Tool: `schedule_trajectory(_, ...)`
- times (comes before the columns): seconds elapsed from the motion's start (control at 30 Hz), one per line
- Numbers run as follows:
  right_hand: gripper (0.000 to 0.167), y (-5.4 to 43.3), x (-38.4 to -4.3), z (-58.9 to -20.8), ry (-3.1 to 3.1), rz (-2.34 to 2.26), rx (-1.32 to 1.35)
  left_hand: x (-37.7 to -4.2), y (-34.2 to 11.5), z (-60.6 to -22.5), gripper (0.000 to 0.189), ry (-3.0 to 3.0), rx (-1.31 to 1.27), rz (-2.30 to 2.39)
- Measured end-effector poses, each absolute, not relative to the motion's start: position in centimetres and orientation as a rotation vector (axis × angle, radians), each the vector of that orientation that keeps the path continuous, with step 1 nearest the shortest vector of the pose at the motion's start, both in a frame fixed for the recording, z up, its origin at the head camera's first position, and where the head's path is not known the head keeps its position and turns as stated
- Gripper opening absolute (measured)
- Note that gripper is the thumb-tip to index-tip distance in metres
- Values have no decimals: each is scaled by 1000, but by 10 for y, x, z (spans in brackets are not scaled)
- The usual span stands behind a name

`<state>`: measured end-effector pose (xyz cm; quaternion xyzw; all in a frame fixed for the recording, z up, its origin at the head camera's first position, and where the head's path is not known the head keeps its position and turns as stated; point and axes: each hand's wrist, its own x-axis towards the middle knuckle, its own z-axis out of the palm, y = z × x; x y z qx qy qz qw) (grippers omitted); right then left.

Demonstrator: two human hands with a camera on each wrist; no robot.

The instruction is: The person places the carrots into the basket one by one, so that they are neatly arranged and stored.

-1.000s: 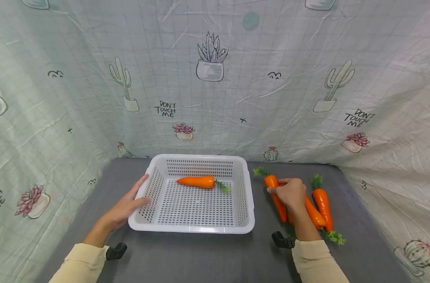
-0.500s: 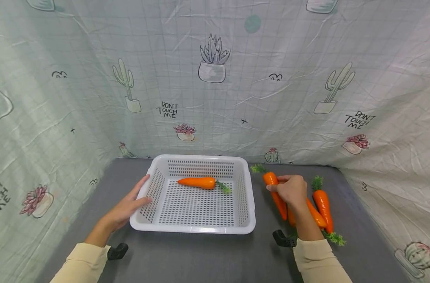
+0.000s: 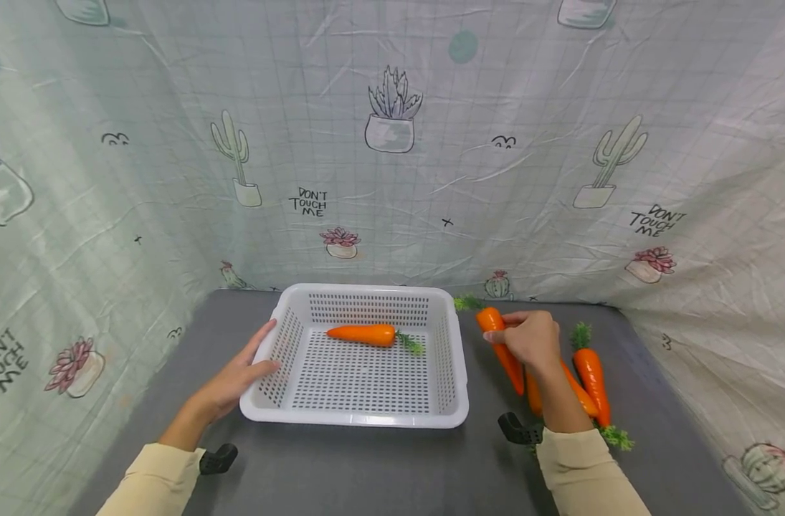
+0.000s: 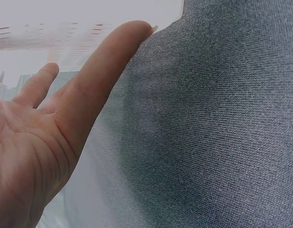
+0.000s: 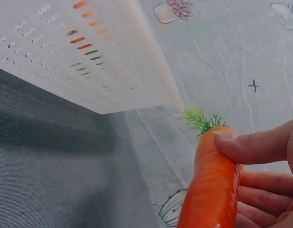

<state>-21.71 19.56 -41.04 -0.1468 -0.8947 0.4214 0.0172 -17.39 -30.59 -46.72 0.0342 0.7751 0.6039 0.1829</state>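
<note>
A white perforated plastic basket (image 3: 355,421) holds one orange carrot (image 3: 361,335) with a green top. My left hand (image 3: 227,380) rests against the basket's left side, its thumb across the rim and its fingers spread along the edge; in the left wrist view the thumb (image 4: 106,71) looks straight. To the right of the basket, my right hand (image 3: 533,342) pinches another carrot (image 3: 510,365) near its leafy end between thumb and fingers. That carrot slants, thick end raised, its green tuft (image 5: 203,121) close to the basket's wall in the right wrist view.
More carrots lie right of the basket: one (image 3: 591,376) at the far right, others (image 3: 579,393) partly hidden under my right forearm. A grey cloth (image 3: 340,473) covers the table. A printed curtain (image 3: 392,215) stands behind and at both sides.
The carrot in my right hand has risen slightly and shifted a little left and away from me, nearer the basket. My left hand stays on the basket. The whole view has drifted slightly.
</note>
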Motion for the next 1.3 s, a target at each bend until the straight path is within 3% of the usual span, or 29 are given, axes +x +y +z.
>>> schedule_trajectory(1.3, 45, 158, -232, -383, -2842, 1333, -269, -171, -307, -464, 89, 2179, 114, 1725)
